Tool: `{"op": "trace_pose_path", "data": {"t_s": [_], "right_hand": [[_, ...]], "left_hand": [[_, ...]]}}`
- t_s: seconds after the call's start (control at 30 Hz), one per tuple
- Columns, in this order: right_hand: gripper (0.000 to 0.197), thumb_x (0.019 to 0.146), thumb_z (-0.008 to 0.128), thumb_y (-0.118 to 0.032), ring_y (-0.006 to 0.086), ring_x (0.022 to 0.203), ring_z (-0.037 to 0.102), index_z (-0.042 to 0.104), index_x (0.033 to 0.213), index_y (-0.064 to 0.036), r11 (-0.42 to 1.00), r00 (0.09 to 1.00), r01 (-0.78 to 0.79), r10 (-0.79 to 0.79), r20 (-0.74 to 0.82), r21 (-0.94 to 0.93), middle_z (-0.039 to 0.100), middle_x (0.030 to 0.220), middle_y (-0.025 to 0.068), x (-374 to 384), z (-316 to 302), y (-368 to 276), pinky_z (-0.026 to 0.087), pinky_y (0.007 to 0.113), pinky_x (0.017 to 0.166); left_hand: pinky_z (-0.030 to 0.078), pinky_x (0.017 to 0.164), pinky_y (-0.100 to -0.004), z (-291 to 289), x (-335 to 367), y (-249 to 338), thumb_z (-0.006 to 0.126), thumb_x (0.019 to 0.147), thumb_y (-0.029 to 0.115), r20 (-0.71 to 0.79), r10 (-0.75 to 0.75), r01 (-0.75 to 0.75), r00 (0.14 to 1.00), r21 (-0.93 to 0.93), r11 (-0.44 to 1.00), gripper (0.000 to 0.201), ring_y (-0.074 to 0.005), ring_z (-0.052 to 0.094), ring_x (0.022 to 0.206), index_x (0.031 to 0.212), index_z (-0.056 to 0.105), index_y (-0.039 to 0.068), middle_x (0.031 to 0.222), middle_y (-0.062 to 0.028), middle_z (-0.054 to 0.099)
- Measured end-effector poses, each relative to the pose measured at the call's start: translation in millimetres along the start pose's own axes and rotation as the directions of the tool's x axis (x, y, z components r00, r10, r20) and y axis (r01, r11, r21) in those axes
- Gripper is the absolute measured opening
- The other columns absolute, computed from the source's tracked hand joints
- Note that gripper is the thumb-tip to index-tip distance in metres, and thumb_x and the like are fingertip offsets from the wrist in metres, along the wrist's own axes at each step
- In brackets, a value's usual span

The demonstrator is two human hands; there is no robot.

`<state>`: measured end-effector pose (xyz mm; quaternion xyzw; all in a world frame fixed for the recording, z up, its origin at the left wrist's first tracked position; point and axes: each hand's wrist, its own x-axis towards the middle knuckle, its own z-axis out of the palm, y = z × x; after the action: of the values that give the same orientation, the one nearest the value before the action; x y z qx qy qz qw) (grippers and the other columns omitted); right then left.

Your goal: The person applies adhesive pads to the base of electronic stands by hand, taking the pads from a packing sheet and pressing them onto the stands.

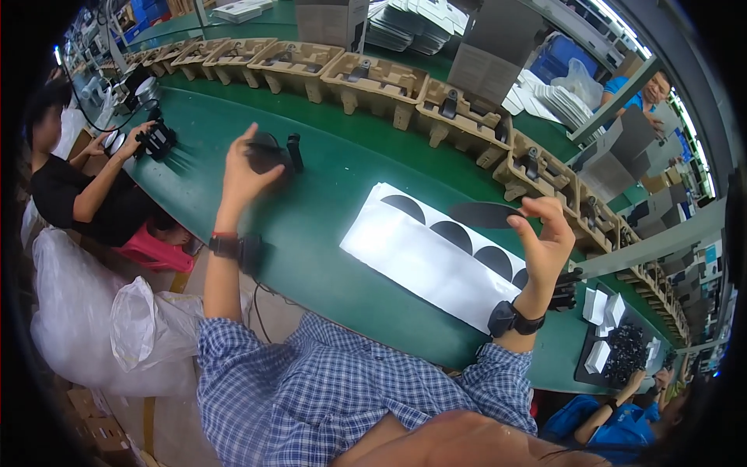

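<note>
My right hand (pixel 547 237) is closed in a pinch on the edge of a thin black disc (pixel 482 215), held above the table. Below it lies a white sheet (pixel 420 261) carrying several black round pieces (pixel 451 236) along its far side. Over to the left, my left hand (pixel 245 175) has its thumb and fingers around a dark, round-ended device (pixel 264 153), slightly blurred. A short black upright part (pixel 294 152) stands at the device's right side; whether the two are joined is hard to tell.
Beyond the green table (pixel 327 303), moulded brown trays (pixel 373 80) holding dark parts form a long row. A co-worker (pixel 70 171) handles black devices (pixel 157 140) at the left. Black parts (pixel 566 289) lie beside my right wrist. A dark tray (pixel 622 346) stands farther right.
</note>
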<state>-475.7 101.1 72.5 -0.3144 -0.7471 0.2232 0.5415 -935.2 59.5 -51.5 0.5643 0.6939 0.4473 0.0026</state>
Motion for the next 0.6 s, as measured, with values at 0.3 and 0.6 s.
{"op": "trace_pose_path", "data": {"t_s": [0.3,0.6], "right_hand": [[0.009,0.082,0.069,-0.003,0.0082,0.075,0.054,0.065,0.090,0.0008,0.704,0.907,-0.360,0.418,0.052,0.612,0.062,0.084,0.0031,-11.1,36.3,21.0,0.042,0.020,0.070],[0.012,0.089,0.064,-0.012,0.0089,0.075,0.059,0.064,0.092,0.0001,0.569,0.829,-0.454,0.552,0.091,0.686,0.066,0.085,0.0046,-14.2,59.8,13.1,0.045,0.021,0.071]], "left_hand": [[0.049,0.088,-0.0524,44.5,-3.1,166.2,0.050,0.085,0.044,0.344,0.135,0.360,0.929,-0.924,-0.125,0.070,-0.0354,0.051,0.115,0.146,0.021,0.028,0.131,-0.0175,0.045],[0.039,0.104,-0.0433,90.5,-18.7,228.8,0.027,0.091,0.057,0.670,0.389,0.775,0.632,-0.551,-0.310,0.069,-0.0300,0.048,0.124,0.148,0.024,0.019,0.139,-0.0201,0.043]]}}
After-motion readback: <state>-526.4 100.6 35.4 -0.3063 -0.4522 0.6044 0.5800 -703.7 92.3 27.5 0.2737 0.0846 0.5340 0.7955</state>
